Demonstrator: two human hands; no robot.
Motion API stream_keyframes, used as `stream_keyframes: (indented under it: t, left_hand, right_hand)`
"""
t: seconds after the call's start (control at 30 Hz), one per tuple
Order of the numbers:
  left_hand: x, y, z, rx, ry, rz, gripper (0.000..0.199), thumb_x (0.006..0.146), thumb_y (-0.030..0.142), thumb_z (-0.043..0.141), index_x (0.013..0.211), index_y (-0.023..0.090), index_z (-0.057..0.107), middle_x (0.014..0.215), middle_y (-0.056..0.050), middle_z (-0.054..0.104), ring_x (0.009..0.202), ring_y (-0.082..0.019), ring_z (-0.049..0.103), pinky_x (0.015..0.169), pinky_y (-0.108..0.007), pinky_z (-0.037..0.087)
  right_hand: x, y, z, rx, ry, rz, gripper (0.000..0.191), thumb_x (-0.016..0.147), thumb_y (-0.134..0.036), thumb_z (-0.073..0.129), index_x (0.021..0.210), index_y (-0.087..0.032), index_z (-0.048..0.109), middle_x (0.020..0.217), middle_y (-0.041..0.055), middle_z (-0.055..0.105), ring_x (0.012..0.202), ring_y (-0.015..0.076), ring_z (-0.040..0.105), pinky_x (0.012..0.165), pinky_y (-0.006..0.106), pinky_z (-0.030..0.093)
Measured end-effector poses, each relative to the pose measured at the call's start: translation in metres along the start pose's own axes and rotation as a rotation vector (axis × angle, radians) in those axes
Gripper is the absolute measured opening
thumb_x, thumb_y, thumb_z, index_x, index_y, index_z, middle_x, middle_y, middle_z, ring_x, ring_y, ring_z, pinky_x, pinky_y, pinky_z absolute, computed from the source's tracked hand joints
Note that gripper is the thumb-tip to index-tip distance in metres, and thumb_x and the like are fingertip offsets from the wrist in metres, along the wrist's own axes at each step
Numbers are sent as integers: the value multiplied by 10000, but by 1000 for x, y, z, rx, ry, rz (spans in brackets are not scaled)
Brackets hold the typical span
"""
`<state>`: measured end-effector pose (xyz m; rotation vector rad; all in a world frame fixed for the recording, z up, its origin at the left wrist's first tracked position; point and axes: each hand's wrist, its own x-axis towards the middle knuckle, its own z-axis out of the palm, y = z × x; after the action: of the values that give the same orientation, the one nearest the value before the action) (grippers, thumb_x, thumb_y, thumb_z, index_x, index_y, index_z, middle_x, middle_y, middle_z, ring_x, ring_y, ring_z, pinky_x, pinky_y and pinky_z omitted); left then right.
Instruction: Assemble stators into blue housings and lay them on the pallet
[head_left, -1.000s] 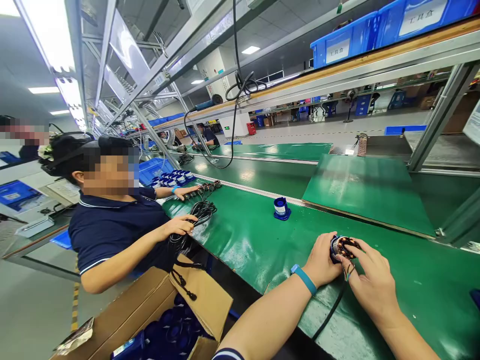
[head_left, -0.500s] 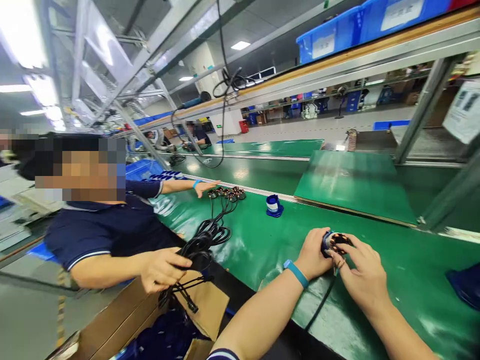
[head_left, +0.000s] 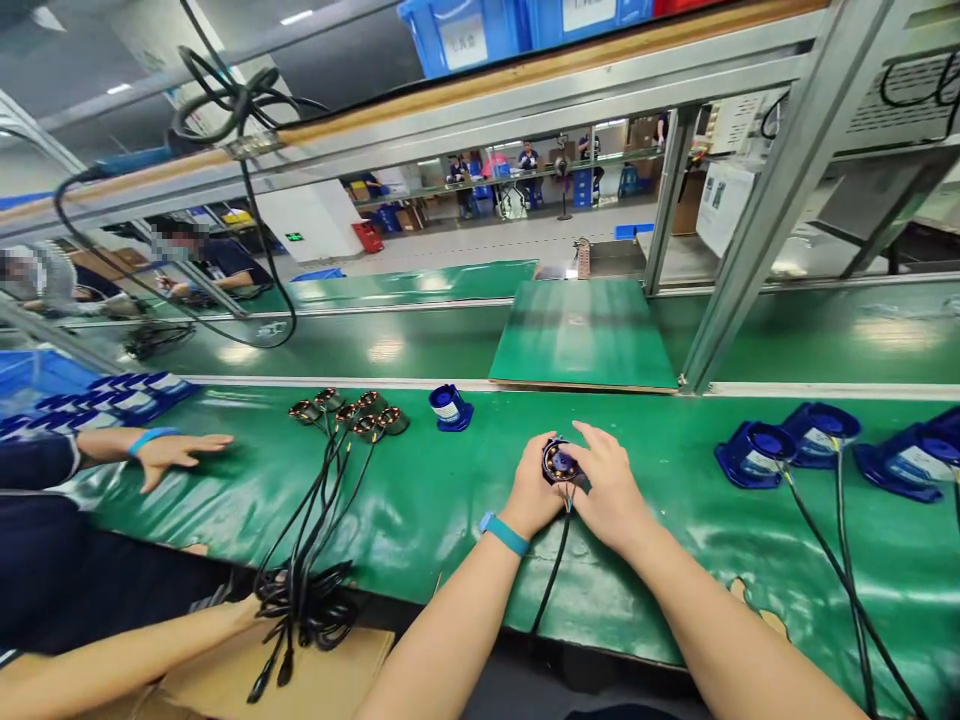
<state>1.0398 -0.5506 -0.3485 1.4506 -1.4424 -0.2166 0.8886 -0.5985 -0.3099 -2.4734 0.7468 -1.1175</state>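
In front of me, a round motor stator [head_left: 559, 462] with copper windings faces up, close above the green mat. My left hand [head_left: 529, 488] wraps round its left side. My right hand [head_left: 609, 488] holds it from the right, thumb against the rim and the other fingers partly raised. Thin coloured wires leave the stator between my thumbs and join a black cable [head_left: 553, 580] that drops over the bench edge. Whether a blue housing surrounds the stator is mostly hidden by my fingers. Just beyond stands a blue housing [head_left: 448, 408] with a white label.
Several copper-wound stators [head_left: 367, 402] lie left of centre, their black cables bundled in a co-worker's hand [head_left: 251, 605]. That person's other hand [head_left: 176, 452] is spread over the mat. Wired blue housings [head_left: 757, 452] stand at right. A metal post [head_left: 757, 225] rises behind the bench.
My view has swung right, bringing the wired housings into sight. The stator has turned face up in my hands. The co-worker's outstretched hand has drawn back from the stators.
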Motion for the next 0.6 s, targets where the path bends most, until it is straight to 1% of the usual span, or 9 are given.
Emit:
stream_keyframes:
  t: [0.1, 0.23, 0.3, 0.37, 0.43, 0.5, 0.53, 0.57, 0.6]
  left_hand:
    - [0, 3, -3, -53, -32, -82, 695, 730, 400, 764, 1321, 163, 486, 1290, -140, 614, 1163, -261, 621, 1043, -463, 510]
    - [2, 6, -9, -89, -119, -116, 638, 700, 257, 762, 1293, 186, 536, 1216, -96, 672, 1081, -234, 658, 1006, -417, 536]
    - [-2, 13, -17, -43, -143, -98, 636, 686, 172, 728, 1295, 187, 547, 1221, -97, 673, 1105, -242, 646, 1032, -433, 516]
    - [-17, 28, -31, 13, -79, -126, 647, 678, 161, 729, 1299, 179, 549, 1244, -111, 657, 1135, -258, 623, 1040, -454, 501]
    - [-52, 49, -48, 48, 74, -240, 462, 750, 228, 717, 1194, 178, 601, 1117, -94, 680, 1016, -234, 640, 931, -411, 539]
    - [-104, 68, -64, 52, 231, -382, 136, 902, 312, 591, 936, 187, 634, 828, -37, 645, 763, -172, 608, 735, -314, 526]
    - [-134, 74, -70, 59, 260, -426, 218, 950, 339, 528, 811, 191, 609, 726, -18, 595, 689, -154, 572, 686, -288, 496]
    - [-163, 78, -75, 63, 243, -449, 305, 973, 359, 494, 731, 193, 579, 656, -6, 546, 634, -142, 536, 656, -273, 472]
    - [-190, 79, -76, 58, 186, -473, 357, 979, 387, 480, 695, 192, 572, 626, -6, 527, 601, -138, 517, 630, -267, 457]
  right_hand:
    - [-4, 9, 11, 55, -101, 6, 537, 776, -121, 548, 1307, -195, 576, 1467, 160, 497, 1328, 318, 478, 1063, 563, 444]
    - [-6, 18, 28, 83, -97, 14, 430, 840, -268, 563, 1259, -174, 580, 1348, 171, 585, 1222, 313, 566, 1020, 540, 490]
    - [-6, 18, 33, 82, -84, 32, 422, 865, -378, 598, 1234, -174, 575, 1248, 158, 637, 1136, 308, 612, 973, 513, 521]
    - [-7, 13, 32, 87, -77, 47, 446, 874, -460, 617, 1221, -186, 563, 1195, 138, 657, 1089, 295, 635, 938, 477, 537]
    - [-9, 8, 29, 85, -72, 65, 451, 879, -505, 618, 1206, -200, 556, 1181, 125, 659, 1067, 284, 645, 906, 446, 543]
    - [-10, 4, 26, 74, -79, 95, 437, 882, -529, 613, 1180, -214, 555, 1149, 111, 662, 1020, 271, 656, 861, 418, 545]
    - [-10, 3, 25, 67, -87, 112, 430, 882, -536, 611, 1164, -217, 555, 1127, 105, 665, 994, 266, 659, 839, 409, 544]
    - [-10, 2, 25, 58, -90, 128, 431, 877, -543, 612, 1151, -216, 554, 1108, 102, 667, 974, 265, 661, 822, 404, 542]
    - [-10, 2, 26, 47, -91, 141, 436, 871, -549, 613, 1142, -213, 552, 1093, 103, 668, 962, 267, 661, 812, 403, 539]
